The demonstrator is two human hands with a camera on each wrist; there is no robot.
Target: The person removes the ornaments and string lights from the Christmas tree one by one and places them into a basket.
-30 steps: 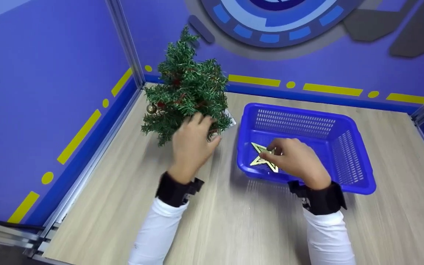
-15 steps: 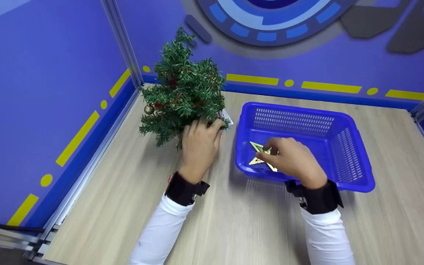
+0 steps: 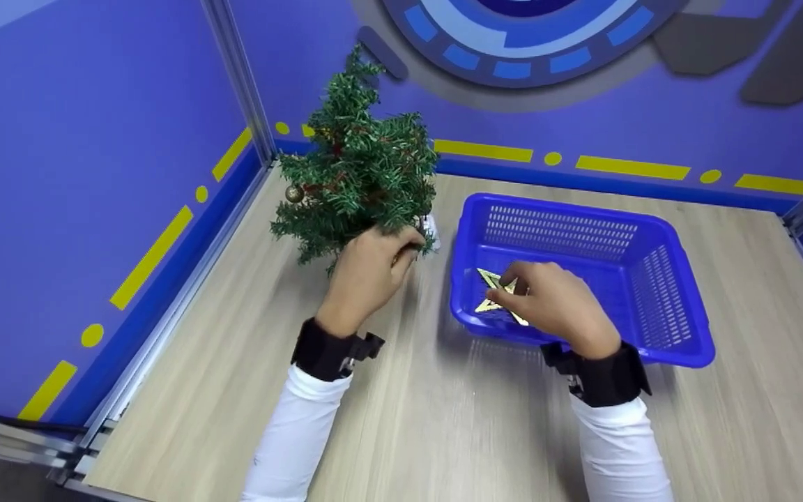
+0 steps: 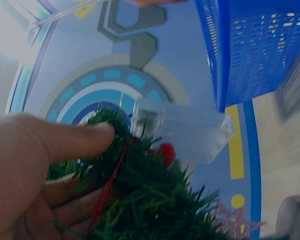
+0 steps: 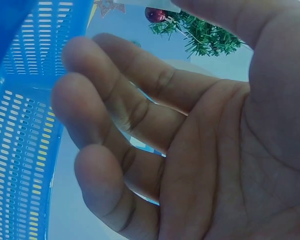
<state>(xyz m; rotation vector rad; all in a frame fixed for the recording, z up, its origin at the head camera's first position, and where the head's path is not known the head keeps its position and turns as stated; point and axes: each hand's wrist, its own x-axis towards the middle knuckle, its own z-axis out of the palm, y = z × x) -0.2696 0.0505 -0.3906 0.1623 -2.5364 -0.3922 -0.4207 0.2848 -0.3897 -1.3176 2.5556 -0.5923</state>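
A small green artificial Christmas tree stands on the left side of the table. My left hand is at its lower right side; in the left wrist view my thumb lies over a green branch and my fingers curl behind it. A thin red cord runs down across those fingers. My right hand hangs over a blue plastic basket, fingers loosely bent, with a gap between thumb and index. Below it a gold star lies in the basket, partly hidden by thumb and fingers.
A gold bauble hangs on the tree's left. Beside the branch are a clear plastic piece and a red bauble. A pinkish star ornament shows farther off. Blue panels enclose the wooden table.
My left hand has dropped to the lower branches and its fingers have curled in. The clear piece beside the tree has shifted slightly. My right hand has barely moved over the star.
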